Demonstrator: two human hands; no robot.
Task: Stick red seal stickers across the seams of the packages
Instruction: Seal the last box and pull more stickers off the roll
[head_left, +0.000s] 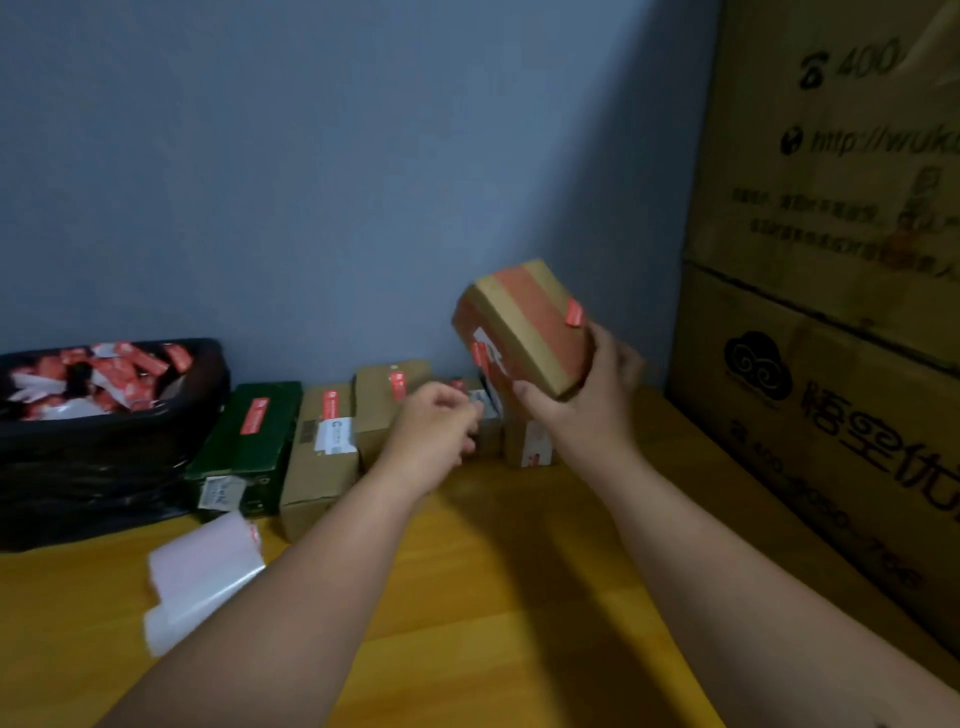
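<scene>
My right hand (582, 395) holds a small brown cardboard package (524, 325) tilted in the air above the table; it carries a red tape band and red seal stickers (574, 313) on its edges. My left hand (436, 431) hovers just left of it, fingers curled; I cannot tell whether it holds anything. Behind my hands a row of packages lies against the wall: a green box (249, 441) and brown boxes (322, 447), each with a red sticker across the top.
A black bag-lined bin (93, 452) full of red and white sticker scraps stands at the left. A white backing sheet (202, 571) lies on the yellow wooden table (519, 597). Large stacked cardboard cartons (831, 312) wall off the right side.
</scene>
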